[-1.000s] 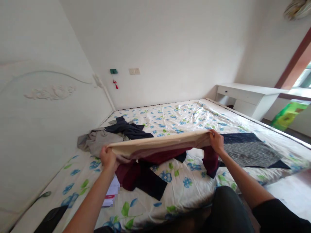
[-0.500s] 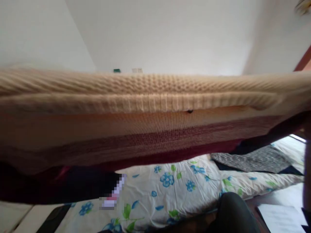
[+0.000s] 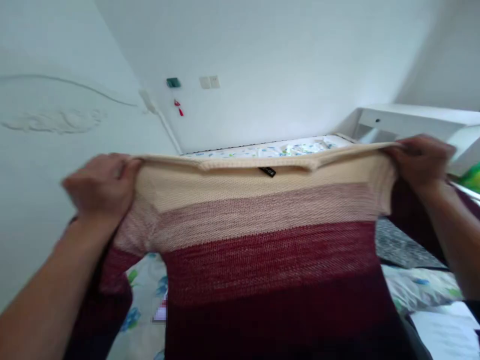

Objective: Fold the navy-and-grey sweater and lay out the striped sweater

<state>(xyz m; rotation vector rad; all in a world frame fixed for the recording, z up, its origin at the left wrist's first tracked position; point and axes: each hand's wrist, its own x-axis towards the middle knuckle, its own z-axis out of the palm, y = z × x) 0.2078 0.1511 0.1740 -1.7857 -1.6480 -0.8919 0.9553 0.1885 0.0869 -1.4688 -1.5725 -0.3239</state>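
Sweater (image 3: pixel 262 235): a knitted garment banded from cream at the neckline through pink to dark red at the lower body, held spread out in the air above the bed (image 3: pixel 408 290).

1. Grip state. Left hand (image 3: pixel 101 187) is clamped on the left shoulder of the sweater, fingers curled over the cream edge. Right hand (image 3: pixel 420 160) is clamped on the right shoulder in the same way. Both hands appear motion-blurred, so the exact finger placement cannot be read.

2. Position. The neckline runs level between the 2 hands, with a small black label (image 3: pixel 267 171) at its centre. The body hangs straight down from the neckline. One sleeve (image 3: pixel 116 280) droops below the left hand; the other sleeve is mostly hidden behind the right forearm.

3. Surroundings relative to the sweater. The floral bed sheet shows beneath and to either side of it. A grey patterned garment (image 3: pixel 405 245) lies on the bed below the right hand. A white headboard (image 3: pixel 52 120) stands to the left, a white desk (image 3: pixel 416 120) beyond the right hand.

4. Risks, as a judgement. The knit looks heavy and loose; a shallow pinch at either shoulder could slip and drop that side. Uneven pull could stretch the neckline. Hanging sleeves could drag across and snag or disturb the garment lying below.
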